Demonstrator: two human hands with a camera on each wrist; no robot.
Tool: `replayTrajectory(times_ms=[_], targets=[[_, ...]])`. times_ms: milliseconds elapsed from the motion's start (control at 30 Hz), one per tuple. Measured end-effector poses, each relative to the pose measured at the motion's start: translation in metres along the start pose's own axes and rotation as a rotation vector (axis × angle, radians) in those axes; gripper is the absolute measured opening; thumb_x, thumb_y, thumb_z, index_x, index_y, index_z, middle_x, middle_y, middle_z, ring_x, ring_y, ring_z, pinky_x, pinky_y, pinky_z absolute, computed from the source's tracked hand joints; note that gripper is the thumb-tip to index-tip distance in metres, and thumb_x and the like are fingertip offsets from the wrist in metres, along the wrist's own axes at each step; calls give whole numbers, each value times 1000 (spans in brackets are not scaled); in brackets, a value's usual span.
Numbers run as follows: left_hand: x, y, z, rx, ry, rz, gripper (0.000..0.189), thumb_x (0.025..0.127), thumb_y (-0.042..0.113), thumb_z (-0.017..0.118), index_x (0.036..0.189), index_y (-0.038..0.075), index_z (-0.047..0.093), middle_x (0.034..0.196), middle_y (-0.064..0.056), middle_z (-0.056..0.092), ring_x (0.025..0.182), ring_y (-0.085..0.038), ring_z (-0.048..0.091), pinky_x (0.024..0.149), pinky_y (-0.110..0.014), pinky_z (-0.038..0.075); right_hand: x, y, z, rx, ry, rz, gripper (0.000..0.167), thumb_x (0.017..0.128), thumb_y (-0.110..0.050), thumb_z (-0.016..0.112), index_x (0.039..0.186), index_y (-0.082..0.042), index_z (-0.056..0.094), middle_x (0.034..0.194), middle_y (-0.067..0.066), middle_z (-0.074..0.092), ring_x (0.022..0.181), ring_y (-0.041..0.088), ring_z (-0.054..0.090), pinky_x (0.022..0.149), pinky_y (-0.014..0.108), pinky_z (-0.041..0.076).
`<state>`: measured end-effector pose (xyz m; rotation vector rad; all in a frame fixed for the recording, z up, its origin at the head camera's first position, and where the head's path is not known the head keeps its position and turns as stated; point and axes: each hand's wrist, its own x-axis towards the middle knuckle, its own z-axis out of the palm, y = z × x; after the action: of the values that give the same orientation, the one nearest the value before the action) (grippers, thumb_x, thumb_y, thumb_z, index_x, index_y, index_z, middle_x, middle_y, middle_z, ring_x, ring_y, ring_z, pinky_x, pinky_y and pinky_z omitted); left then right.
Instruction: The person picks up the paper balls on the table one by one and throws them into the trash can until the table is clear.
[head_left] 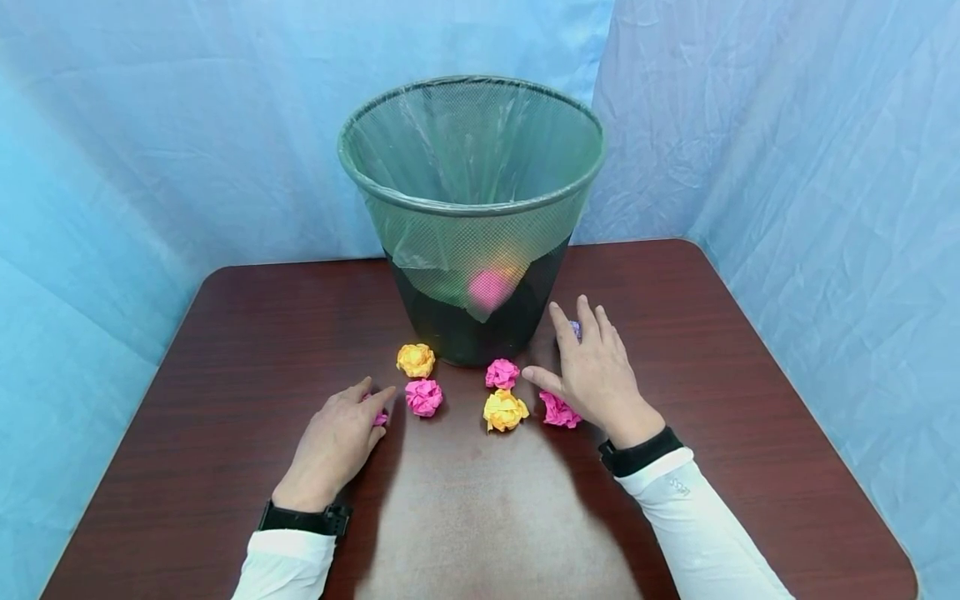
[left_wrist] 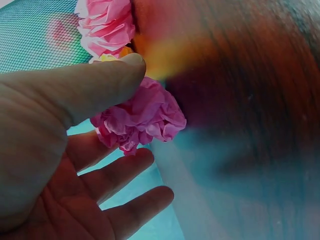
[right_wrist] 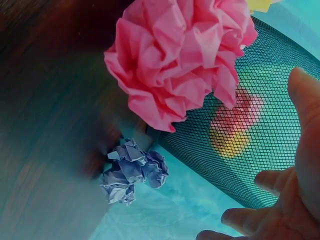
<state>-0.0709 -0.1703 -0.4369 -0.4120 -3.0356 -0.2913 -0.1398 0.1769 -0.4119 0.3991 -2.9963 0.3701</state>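
currently, two hands work over crumpled paper balls on a dark brown surface (head_left: 720, 367). the left hand (head_left: 330, 446) is at a magenta ball (left_wrist: 145, 120), its thumb lying across the ball's near edge and its other fingers parted beyond; whether this grip has pinched the ball, one cannot tell. the right hand (head_left: 596, 375) has its grip open and empty, fingers spread, partly covering a blue ball (right_wrist: 132, 170) that sits on the surface. just beside that hand, toward the wrist, lies a bright pink ball (head_left: 559, 410).

between the hands, four more balls lie in two pairs in front of the bin (head_left: 480, 208): on the left, an orange ball (head_left: 416, 360) behind a pink one (head_left: 424, 398); on the right, a small pink ball (head_left: 502, 373) behind a yellow one (head_left: 505, 410). the bin stands upright with a liner (head_left: 468, 133) inside, and pink and yellow paper (right_wrist: 235, 125) shows through its mesh.
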Motion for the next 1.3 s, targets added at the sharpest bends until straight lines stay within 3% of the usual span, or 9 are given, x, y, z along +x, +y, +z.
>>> replayTrajectory(times_ms=[267, 600, 900, 1300], targets=[[0, -3, 3, -23, 56, 46, 43, 86, 8, 85, 127, 4, 73, 132, -28, 67, 112, -42, 71, 95, -53, 58, 0, 1, 4, -1, 7, -5, 104, 88, -64, 72, 166, -11, 27, 168, 31, 20, 153, 56, 22, 120, 68, 29], [1, 1, 3, -22, 3, 5, 41, 87, 10, 85, 126, 8, 75, 129, -22, 71, 113, -36, 72, 95, -52, 59, -1, 2, 6, 6, 14, -7, 103, 89, -65, 71, 165, -11, 28, 168, 31, 21, 153, 56, 23, 121, 67, 29], [0, 0, 3, -55, 53, 31, 34, 88, 5, 83, 121, 5, 75, 117, -13, 76, 109, -29, 73, 93, -47, 60, -1, 3, 7, 10, 8, -3, 103, 89, -66, 70, 166, -12, 27, 168, 31, 20, 153, 55, 22, 121, 67, 28], [0, -3, -2, -52, 84, 21, 25, 88, 10, 84, 112, 4, 76, 104, -11, 77, 94, -26, 73, 86, -46, 62, 0, 2, 7, 11, 1, 5, 103, 89, -65, 70, 166, -13, 27, 169, 30, 19, 154, 54, 21, 121, 67, 28]])
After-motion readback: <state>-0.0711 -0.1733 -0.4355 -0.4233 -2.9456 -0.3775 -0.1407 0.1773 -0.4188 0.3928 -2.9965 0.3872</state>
